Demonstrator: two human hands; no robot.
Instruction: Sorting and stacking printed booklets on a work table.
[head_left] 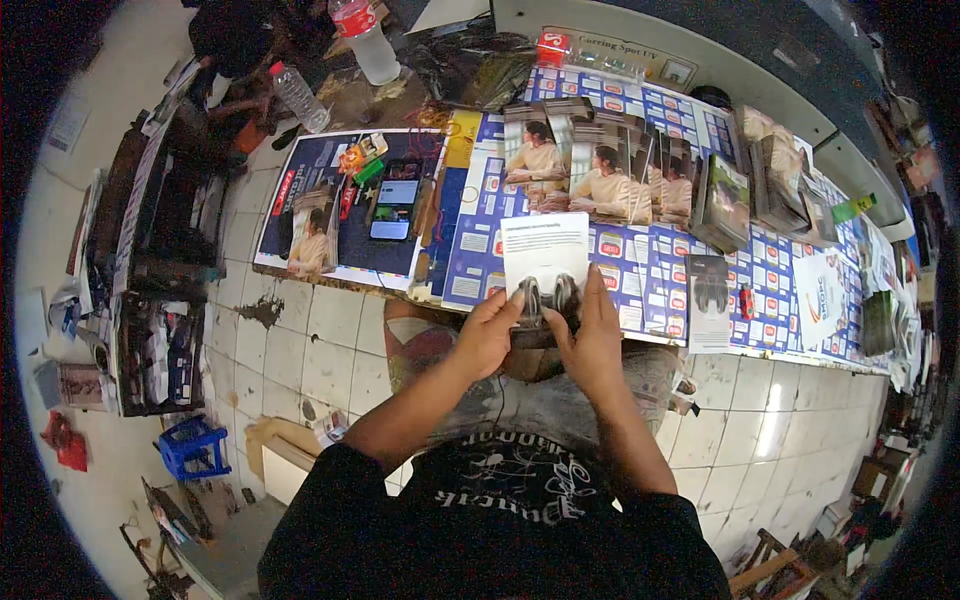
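Upright in front of my body, at the table's near edge, is a small stack of printed sheets [545, 248]. Its facing side is white with lines of text above and dark rounded shapes below. My left hand [490, 330] grips the lower left side, thumb on the front. Along the right edge lies my right hand [594, 335], its thumb across the lower front and its fingers pointing up. Just beyond the stack, several overlapping picture prints [605, 180] show a person in a light top. A single grey-and-white printed sheet [709, 305] rests to the right of my right hand.
The table is covered with blue patterned sheets [470, 270]. Bundled prints [722, 205] stand at the right. A phone [395, 200], a small red object [747, 302] and two plastic bottles [365, 45] are also there. A blue stool [192, 447] stands on the tiled floor.
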